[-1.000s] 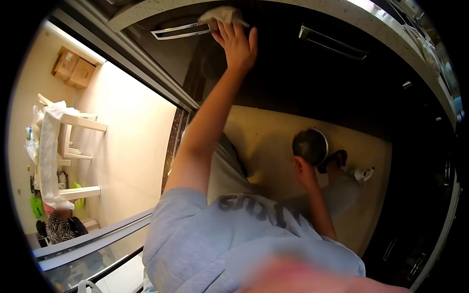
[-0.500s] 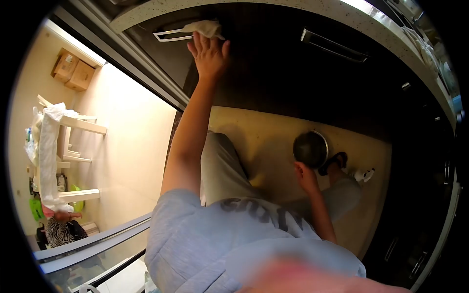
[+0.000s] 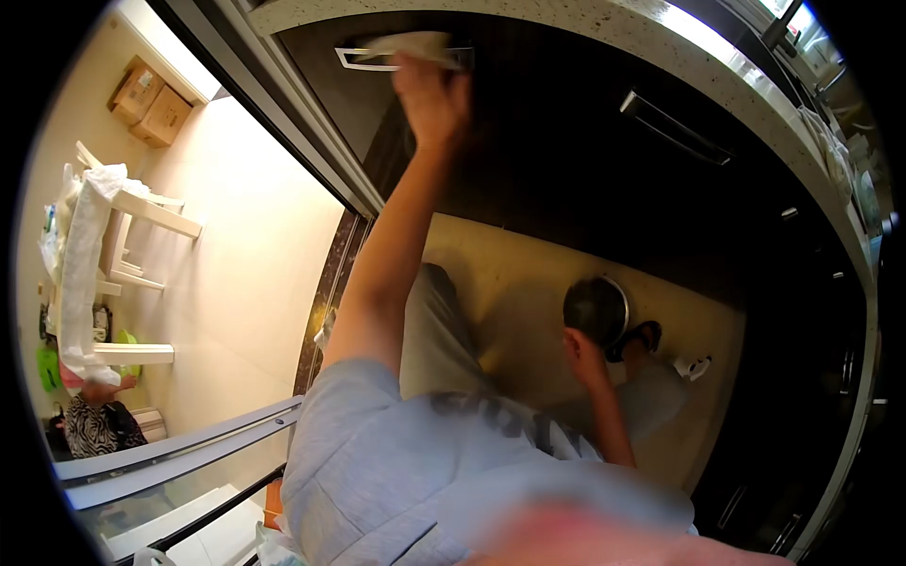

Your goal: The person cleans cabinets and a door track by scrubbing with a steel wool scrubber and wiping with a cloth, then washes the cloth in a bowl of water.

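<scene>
My left hand [image 3: 432,102] reaches up to the dark cabinet front, its fingers pressing a pale cloth [image 3: 408,43] over the metal drawer handle [image 3: 363,60]. The fingertips are partly hidden in the cloth. Low on the right, my right hand [image 3: 582,354] grips the near edge of a round, dark metal bowl [image 3: 595,309] with a shiny rim. This bowl is above the floor beside my foot in a dark sandal [image 3: 644,340]; its contents cannot be made out.
A speckled countertop [image 3: 528,17] runs above the cabinets. Another handle [image 3: 672,130] is on the right. A small white object [image 3: 696,368] lies on the floor. Beyond the glass sliding door [image 3: 189,462] are cardboard boxes [image 3: 151,106], a white table [image 3: 83,255] and a seated person [image 3: 94,420].
My left hand and the cloth have slid rightward along the handle, and the fingers have bent from flat to gripping. The right hand stays at the bowl; the view has shifted slightly.
</scene>
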The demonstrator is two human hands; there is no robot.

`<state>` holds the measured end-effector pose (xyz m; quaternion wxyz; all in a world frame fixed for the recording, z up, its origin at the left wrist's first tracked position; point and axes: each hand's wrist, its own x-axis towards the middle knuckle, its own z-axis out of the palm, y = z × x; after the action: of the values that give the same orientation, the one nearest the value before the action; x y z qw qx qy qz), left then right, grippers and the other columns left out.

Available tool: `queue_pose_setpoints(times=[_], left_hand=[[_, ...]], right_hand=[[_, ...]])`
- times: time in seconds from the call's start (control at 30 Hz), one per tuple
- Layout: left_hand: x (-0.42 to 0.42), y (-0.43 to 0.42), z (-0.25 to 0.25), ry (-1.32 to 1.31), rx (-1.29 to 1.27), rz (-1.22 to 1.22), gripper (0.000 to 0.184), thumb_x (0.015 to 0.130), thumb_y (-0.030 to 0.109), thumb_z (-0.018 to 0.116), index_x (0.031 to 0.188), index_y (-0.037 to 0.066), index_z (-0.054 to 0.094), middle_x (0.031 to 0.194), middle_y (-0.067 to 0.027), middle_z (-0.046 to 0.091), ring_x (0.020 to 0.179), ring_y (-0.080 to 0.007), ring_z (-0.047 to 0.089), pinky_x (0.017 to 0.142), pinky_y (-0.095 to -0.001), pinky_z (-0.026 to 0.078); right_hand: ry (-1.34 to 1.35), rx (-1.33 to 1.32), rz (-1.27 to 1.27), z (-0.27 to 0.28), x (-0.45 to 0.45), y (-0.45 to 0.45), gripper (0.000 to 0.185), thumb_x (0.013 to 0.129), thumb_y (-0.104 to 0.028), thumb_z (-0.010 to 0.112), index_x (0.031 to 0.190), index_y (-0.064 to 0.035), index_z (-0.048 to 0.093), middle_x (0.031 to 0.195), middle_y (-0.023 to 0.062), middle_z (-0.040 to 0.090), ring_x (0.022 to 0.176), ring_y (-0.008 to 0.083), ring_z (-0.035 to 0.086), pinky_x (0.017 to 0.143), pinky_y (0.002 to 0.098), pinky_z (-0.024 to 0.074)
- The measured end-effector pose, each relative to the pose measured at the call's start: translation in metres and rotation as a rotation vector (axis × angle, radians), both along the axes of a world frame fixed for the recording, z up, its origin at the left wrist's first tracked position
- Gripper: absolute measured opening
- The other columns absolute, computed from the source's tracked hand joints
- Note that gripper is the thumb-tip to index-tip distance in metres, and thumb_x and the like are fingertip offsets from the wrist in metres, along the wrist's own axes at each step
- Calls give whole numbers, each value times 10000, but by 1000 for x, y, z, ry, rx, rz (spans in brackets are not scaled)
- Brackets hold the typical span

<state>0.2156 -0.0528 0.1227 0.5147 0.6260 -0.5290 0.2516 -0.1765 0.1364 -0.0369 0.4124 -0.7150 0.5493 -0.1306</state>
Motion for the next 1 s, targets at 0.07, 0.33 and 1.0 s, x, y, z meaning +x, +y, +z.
queue_pose_setpoints(times=[0.07, 0.33, 1.0], left_hand=[[51, 9, 21, 517, -133, -24, 669, 910, 423, 333, 1330, -77, 192, 1385, -332, 72, 1303, -445, 57, 1073, -431, 108], [86, 8, -7, 573, -151, -246, 659, 933, 400, 279, 1350, -80, 103, 1416, -280, 42, 1326, -387, 38, 1085, -389, 61], [0, -20, -17, 52, -86, -17, 543, 841, 361, 485, 1181, -57, 418, 1270, -297, 323, 1209, -497, 235, 986, -609, 145]], right_hand=[[30, -22, 36, 0, 0, 0, 251, 857, -240, 530, 1045, -79, 566, 875, 125, 623, 797, 270, 611, 687, 350, 471], [101, -43, 155, -18, 8, 5, 254, 838, -215, 545, 1053, -80, 561, 862, 123, 623, 787, 295, 606, 672, 354, 475], [210, -62, 192, 5, 15, 4, 250, 848, -194, 516, 1066, -79, 561, 875, 138, 622, 793, 293, 608, 687, 365, 472]])
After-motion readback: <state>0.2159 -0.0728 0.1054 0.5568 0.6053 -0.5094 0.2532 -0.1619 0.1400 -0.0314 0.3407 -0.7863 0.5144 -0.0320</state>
